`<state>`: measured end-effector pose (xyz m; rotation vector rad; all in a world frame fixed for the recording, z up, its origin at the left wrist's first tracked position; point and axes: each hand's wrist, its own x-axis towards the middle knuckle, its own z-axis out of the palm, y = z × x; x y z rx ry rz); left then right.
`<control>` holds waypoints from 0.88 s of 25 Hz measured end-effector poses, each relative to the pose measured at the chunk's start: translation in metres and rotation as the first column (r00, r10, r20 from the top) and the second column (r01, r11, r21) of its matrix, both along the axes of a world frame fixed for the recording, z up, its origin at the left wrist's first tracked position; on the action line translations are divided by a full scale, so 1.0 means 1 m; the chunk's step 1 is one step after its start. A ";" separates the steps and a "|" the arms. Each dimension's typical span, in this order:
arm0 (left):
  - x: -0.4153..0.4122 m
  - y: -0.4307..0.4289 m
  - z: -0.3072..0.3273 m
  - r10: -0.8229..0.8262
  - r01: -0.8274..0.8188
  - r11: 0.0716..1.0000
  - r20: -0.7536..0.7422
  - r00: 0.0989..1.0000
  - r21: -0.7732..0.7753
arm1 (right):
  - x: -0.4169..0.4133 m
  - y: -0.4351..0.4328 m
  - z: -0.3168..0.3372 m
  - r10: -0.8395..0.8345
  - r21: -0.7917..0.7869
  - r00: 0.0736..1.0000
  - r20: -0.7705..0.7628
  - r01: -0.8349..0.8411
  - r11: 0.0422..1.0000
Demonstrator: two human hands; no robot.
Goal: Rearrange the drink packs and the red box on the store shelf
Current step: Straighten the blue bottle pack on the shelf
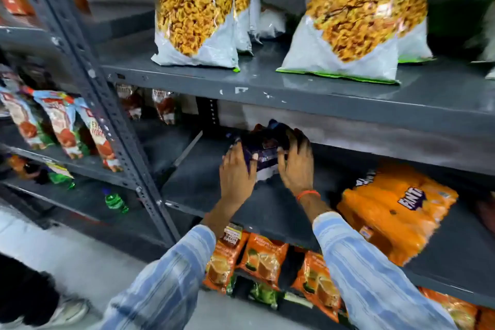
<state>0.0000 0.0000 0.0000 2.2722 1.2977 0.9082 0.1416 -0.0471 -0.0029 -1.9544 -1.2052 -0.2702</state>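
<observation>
A dark purple drink pack (265, 150) lies on the middle grey shelf (203, 190), pushed toward the back. My left hand (237, 171) grips its left side and my right hand (297, 166) grips its right side. An orange drink pack (393, 211) lies flat on the same shelf, to the right of my right arm. A dark red shape (486, 211) shows at the far right edge of this shelf, too cut off to identify.
Large snack bags (195, 11) stand on the shelf above. Orange packets (265, 260) fill the shelf below. A slotted grey upright (107, 104) divides this unit from the left one, which holds sauce pouches (59, 123) and green bottles (116, 201).
</observation>
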 end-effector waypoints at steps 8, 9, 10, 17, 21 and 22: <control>0.030 0.058 -0.022 0.227 0.006 0.773 0.284 0.932 -0.635 | 0.058 0.042 -0.001 -0.101 -0.334 0.847 -0.523 -0.094 0.938; 0.028 0.057 -0.025 0.237 0.041 0.769 0.344 0.909 -0.638 | 0.057 0.042 0.001 -0.087 -0.265 0.838 -0.539 -0.072 0.961; 0.026 0.055 -0.028 0.231 0.088 0.767 0.402 0.886 -0.635 | 0.057 0.039 -0.001 -0.071 -0.202 0.827 -0.558 -0.053 0.978; -0.018 0.022 -0.065 -0.183 0.324 0.897 0.413 0.892 -0.301 | 0.027 -0.028 -0.049 0.071 0.091 0.530 -0.845 0.011 0.996; -0.030 0.009 -0.071 -0.126 0.256 0.917 0.386 0.914 -0.305 | 0.019 -0.049 -0.060 0.033 -0.046 0.567 -0.823 -0.125 0.991; -0.027 0.005 -0.068 -0.086 0.214 0.924 0.372 0.924 -0.317 | 0.016 -0.051 -0.062 0.033 -0.060 0.580 -0.814 -0.140 0.988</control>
